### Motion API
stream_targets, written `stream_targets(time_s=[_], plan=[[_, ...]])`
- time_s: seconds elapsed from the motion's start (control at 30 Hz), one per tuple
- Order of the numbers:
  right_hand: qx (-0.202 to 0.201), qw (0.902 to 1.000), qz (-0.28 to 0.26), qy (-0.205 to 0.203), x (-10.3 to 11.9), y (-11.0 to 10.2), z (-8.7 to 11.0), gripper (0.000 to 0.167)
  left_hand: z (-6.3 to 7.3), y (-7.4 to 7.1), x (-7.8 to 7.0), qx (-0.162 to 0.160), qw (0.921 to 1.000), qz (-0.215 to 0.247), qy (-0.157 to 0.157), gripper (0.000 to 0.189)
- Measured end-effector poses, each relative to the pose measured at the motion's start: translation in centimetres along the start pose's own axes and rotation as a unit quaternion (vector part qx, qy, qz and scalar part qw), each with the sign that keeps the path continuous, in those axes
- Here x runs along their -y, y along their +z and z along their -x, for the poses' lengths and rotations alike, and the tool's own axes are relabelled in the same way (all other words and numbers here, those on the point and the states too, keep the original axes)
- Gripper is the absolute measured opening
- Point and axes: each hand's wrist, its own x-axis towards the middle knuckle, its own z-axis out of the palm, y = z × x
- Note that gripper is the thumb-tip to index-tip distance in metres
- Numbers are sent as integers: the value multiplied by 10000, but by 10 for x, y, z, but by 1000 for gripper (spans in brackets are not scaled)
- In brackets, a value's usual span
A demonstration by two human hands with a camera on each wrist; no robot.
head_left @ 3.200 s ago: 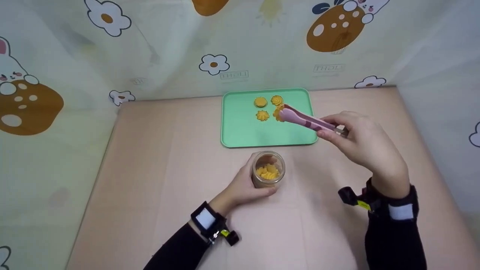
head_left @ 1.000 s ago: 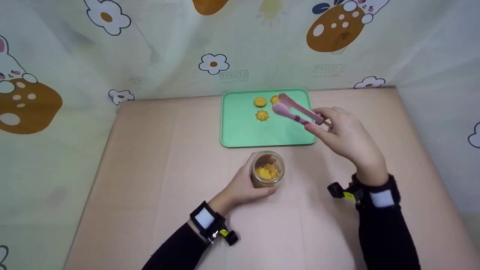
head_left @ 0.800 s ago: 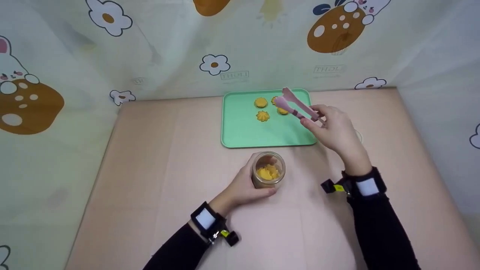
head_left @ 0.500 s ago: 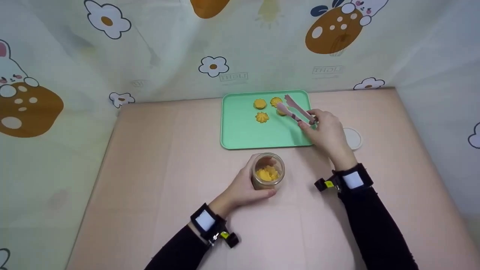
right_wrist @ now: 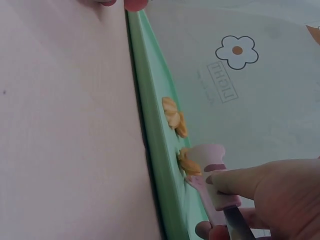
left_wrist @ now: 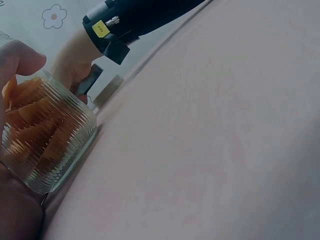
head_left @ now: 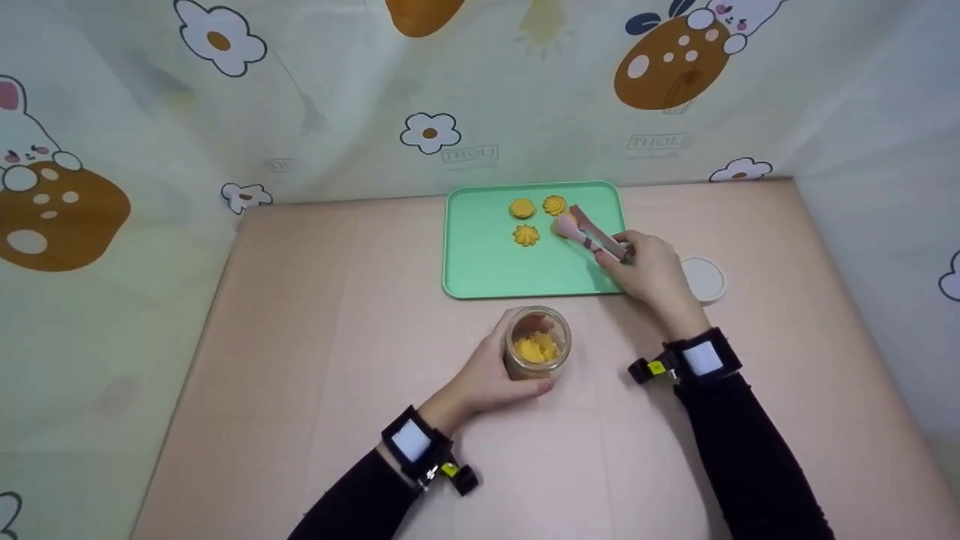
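My left hand (head_left: pixel 484 379) grips a ribbed glass jar (left_wrist: pixel 82 112) around its side. Yellow-orange piped cookies (head_left: pixel 536 347) lie inside it, and its mouth has no lid on. With the thumb and fingers, my right hand (head_left: pixel 652 274) holds tongs with pink tips (head_left: pixel 574 231) over the green tray (head_left: pixel 487 274). The two tips stand around a cookie (right_wrist: pixel 190 166) on the tray; whether both touch it I cannot tell. Close by on the tray lie a smooth round cookie (head_left: pixel 522 208), a swirled cookie (head_left: pixel 554 205) and a star-shaped cookie (head_left: pixel 526 235).
A round white lid (head_left: pixel 705 280) lies on the table just right of the right hand, partly behind it. The pinkish tabletop (head_left: pixel 300 337) ends at a patterned curtain (head_left: pixel 337 97) behind the tray.
The right hand has lowered the tongs toward the tray, and their spread tips have come closer together around the cookie. The white lid has come into view. The left hand and jar stay put.
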Motion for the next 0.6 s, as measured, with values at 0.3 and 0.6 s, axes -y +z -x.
stream_targets(time_s=[0.3,0.6], plan=[[296,9994,-150,-25,3,-2,2,37,0,0,-2,-5,10000,-32,-6,92],[411,9991,-111,12,5,-7,6,31,1,1,-1,21,10000,27,-1,92]])
